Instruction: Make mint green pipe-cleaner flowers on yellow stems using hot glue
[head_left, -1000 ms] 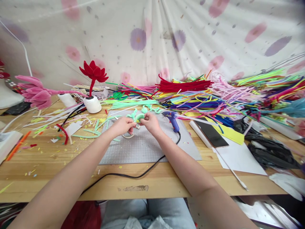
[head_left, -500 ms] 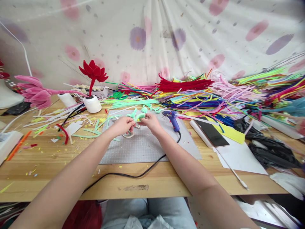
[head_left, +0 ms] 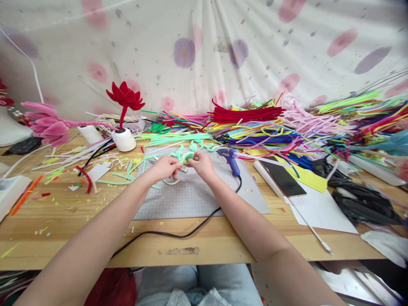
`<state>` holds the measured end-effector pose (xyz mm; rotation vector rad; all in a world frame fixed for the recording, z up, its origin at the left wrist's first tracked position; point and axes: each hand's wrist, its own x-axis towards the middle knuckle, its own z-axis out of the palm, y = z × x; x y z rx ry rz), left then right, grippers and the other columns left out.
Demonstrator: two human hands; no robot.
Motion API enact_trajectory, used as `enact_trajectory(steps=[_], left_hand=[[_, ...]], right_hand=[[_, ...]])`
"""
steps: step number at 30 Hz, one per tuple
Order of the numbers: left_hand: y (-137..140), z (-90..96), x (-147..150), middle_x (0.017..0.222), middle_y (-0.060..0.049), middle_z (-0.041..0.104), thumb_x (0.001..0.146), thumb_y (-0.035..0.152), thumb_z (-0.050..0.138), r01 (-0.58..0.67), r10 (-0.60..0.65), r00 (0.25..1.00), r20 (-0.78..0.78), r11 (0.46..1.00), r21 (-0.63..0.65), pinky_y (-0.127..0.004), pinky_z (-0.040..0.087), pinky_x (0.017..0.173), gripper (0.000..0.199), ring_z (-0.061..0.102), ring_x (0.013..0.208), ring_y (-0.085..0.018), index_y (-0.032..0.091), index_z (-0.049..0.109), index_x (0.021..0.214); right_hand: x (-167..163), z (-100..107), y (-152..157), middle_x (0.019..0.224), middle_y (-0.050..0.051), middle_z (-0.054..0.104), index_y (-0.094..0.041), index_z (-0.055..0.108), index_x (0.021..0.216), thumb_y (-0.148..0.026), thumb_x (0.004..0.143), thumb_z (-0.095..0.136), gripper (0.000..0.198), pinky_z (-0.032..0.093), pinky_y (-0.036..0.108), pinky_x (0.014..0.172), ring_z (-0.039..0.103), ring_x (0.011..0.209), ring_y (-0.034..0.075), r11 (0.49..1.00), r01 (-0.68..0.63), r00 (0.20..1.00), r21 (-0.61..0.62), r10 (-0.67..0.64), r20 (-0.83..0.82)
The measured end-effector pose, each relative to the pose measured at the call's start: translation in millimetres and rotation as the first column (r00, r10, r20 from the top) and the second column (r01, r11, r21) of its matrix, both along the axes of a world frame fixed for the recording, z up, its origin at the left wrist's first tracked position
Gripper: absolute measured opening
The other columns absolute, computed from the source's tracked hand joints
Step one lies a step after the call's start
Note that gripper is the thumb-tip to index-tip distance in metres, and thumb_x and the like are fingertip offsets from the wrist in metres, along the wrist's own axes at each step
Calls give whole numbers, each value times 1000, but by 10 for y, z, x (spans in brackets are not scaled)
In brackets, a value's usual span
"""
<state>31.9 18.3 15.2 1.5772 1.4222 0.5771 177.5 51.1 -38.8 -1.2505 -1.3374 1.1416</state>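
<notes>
A bent mint-green pipe cleaner piece (head_left: 185,157) spans the gap between my two hands over the grey cutting mat (head_left: 191,206). My left hand (head_left: 166,168) pinches its left side with closed fingers. On its right side, my right hand (head_left: 202,165) grips it between thumb and fingers. Under the left fingers lies a pale loop (head_left: 172,181), mostly hidden; its kind I cannot make out. More mint-green shaped pieces (head_left: 194,145) rest just behind my hands. A blue glue gun (head_left: 232,160) lies to the right of my right hand.
Bundles of colored pipe cleaners (head_left: 248,114) line the back. A red flower (head_left: 126,97) stands in a white pot (head_left: 123,140), beside a pink flower (head_left: 47,123). On the right are a phone (head_left: 283,178) and black plastic bags (head_left: 363,202). A black cord (head_left: 178,233) crosses the front.
Both hands stay at nearly the same place over the mat, still holding the green piece. Only very slight finger movement shows.
</notes>
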Motion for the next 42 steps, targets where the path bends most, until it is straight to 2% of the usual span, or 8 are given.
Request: enact_trajectory(steps=[9,17,22,25,29,33,37,42], left_hand=[[-23,43,-80,47,2,51,74,28,53,25,-19,996,89,998,-64,-17,33,39,19,47,42,-7,13,56,63],[-38,39,-99,46,3,51,71,30,55,64,-62,998,30,997,-45,-18,32,38,20,47,41,-8,14,57,61],[-30,39,-80,46,3,51,70,32,55,68,-67,997,24,996,-51,-19,32,38,20,47,40,-8,14,56,60],[-43,68,-77,46,2,51,71,30,53,60,-60,998,20,997,-40,-19,33,39,19,47,41,-8,14,56,60],[-64,99,-98,48,2,52,73,29,53,58,-55,997,50,997,-46,-19,34,42,19,47,43,-8,14,57,62],[-60,70,-137,50,3,51,74,30,54,27,-13,990,140,994,-103,-18,33,43,19,48,44,-7,13,56,65],[-70,43,-136,54,1,53,76,31,55,14,21,979,204,985,-170,-17,35,44,20,52,50,-8,12,58,67],[-84,54,-118,85,-9,64,76,30,59,185,-7,910,415,903,-389,-22,48,59,19,62,74,-13,11,63,80]], right_hand=[[27,166,-58,54,-2,61,-16,51,66,-10,70,53,8,53,24,59,63,54,12,984,-114,986,-134,95,-139],[40,91,-13,50,-3,59,-19,48,62,-8,65,54,13,52,28,56,64,56,18,999,-38,993,-35,41,107],[42,73,-7,49,-3,58,-20,48,61,-9,63,55,13,50,29,55,64,56,18,1000,-22,991,-9,23,133],[48,84,-3,50,-3,58,-19,49,61,-9,64,55,12,51,29,57,64,55,17,999,-28,996,-25,30,81],[85,182,-36,55,0,61,-16,55,65,-14,70,55,6,53,28,63,62,55,14,987,-105,990,-118,92,-109],[113,290,-84,59,2,62,-14,59,67,-22,78,52,15,53,27,64,61,57,11,972,-179,968,-155,145,-205],[96,256,-64,59,-2,60,-16,57,74,-16,70,60,5,53,25,57,59,54,10,989,-121,975,-86,103,-197],[96,130,6,64,-2,61,-17,57,71,-13,68,58,5,53,24,54,58,56,9,996,-92,992,14,93,-84]])
